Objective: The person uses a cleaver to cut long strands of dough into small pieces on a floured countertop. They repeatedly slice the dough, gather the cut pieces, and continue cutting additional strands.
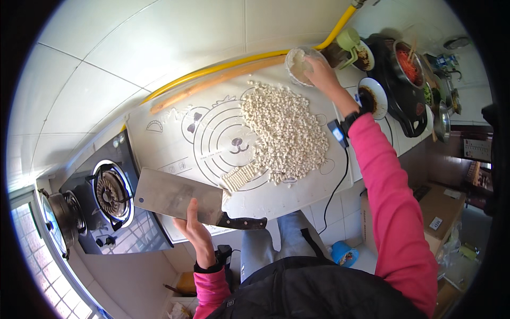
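Observation:
My left hand (194, 230) holds a wide cleaver (179, 195) by its blade, fingers beneath and thumb on the upper face; its black riveted handle points right. My right hand (322, 75) reaches into a bowl (297, 63) of white flour at the back; its fingertips are partly hidden in the bowl. Between the hands, a large heap of small floured dough cubes (285, 135) lies on a printed silicone kneading mat (159, 143). A row of cut dough strips (241, 176) lies at the heap's lower left, close to the cleaver.
A wooden rolling pin (215, 84) lies along the back beside a yellow pipe (223, 67). On the left is a gas hob (111, 191) with a pot. To the right stand a stained bowl (372, 97), a black electric appliance (398, 91) and a bowl of red shreds (407, 67).

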The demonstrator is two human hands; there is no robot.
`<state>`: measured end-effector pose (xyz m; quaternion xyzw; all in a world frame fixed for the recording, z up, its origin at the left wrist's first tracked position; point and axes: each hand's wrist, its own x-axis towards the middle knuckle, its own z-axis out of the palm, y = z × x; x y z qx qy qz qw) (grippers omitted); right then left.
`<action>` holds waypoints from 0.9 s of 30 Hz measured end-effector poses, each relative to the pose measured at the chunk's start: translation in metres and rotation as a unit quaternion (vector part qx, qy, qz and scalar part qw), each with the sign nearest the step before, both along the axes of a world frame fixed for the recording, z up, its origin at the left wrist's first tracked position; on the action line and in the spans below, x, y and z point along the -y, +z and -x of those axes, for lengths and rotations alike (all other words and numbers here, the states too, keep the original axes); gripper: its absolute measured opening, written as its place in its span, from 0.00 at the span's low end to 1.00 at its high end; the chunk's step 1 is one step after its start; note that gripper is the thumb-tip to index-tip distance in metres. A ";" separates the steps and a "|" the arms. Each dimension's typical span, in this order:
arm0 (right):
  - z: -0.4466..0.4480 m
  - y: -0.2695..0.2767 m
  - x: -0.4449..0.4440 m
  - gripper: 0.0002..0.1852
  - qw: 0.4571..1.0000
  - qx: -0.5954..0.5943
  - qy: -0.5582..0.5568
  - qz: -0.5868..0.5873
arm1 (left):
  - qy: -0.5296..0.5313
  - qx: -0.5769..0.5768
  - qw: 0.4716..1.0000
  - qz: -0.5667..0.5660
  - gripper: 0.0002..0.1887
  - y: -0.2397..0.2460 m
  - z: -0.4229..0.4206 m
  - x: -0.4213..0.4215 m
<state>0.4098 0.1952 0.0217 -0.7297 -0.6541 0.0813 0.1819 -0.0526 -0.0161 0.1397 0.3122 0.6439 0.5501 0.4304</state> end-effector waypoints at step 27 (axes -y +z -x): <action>0.281 -0.005 0.213 0.22 0.949 -0.204 0.237 0.044 | 0.080 0.005 0.995 0.054 0.15 -0.014 0.056 0.060</action>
